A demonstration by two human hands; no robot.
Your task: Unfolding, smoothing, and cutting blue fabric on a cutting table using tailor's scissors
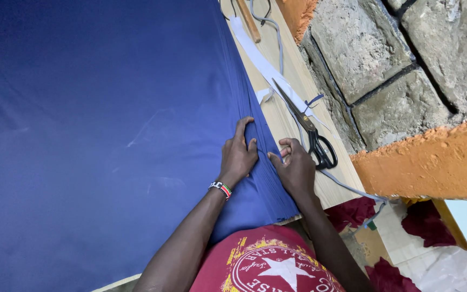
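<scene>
A large sheet of dark blue cloth [93, 124] covers most of a wooden table [285, 116]. My left hand [238, 154] lies flat on the cloth near its right edge, fingers spread and pressing down; a beaded band is on that wrist. My right hand [294, 166] rests right beside it at the cloth's edge, fingers curled and pinching the folded edge. Black-handled scissors [306, 127] lie on the bare wood just right of my right hand, not touched.
A long white strip [260, 59] and a grey cord [277, 32] lie along the table's right side, with a wooden stick [248, 19] farther up. A rough stone and orange wall [406, 81] stands close to the table's edge. Patterned floor shows at lower right.
</scene>
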